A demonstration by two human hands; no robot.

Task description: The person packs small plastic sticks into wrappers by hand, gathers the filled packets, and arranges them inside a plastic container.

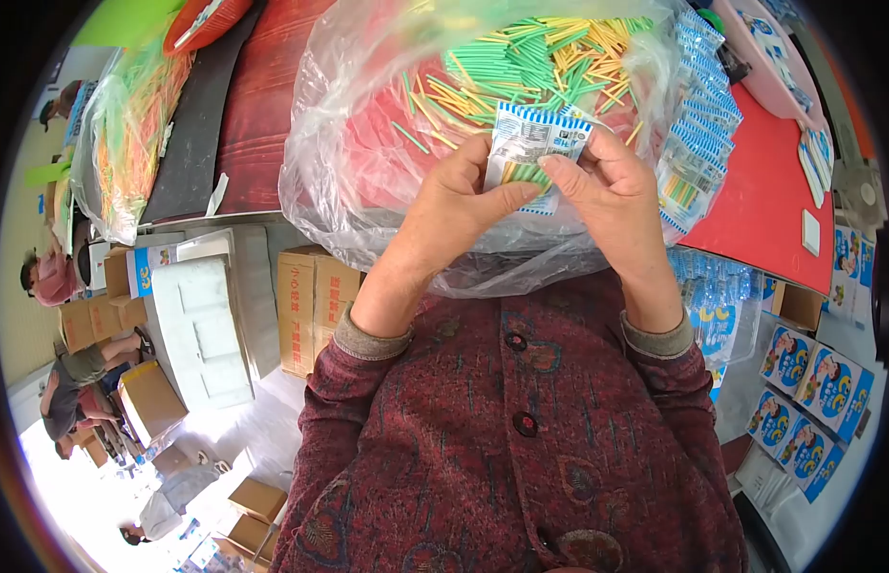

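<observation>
Left: open strip of red tabletop (263, 124) between black sheet (194, 124) and plastic bag (316, 181). Bag's loose film obstructs below the hands. Packet row (698, 124) blocks beside right grip (571, 153); tabletop passable beyond, short of pink basin (813, 115).

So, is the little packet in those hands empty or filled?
At least partly filled: green and yellow sticks show through the clear lower part of the packet.

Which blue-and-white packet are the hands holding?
The packet above the clear bag, between the left hand and right hand; the overlapping row of packets at right lies untouched.
</observation>
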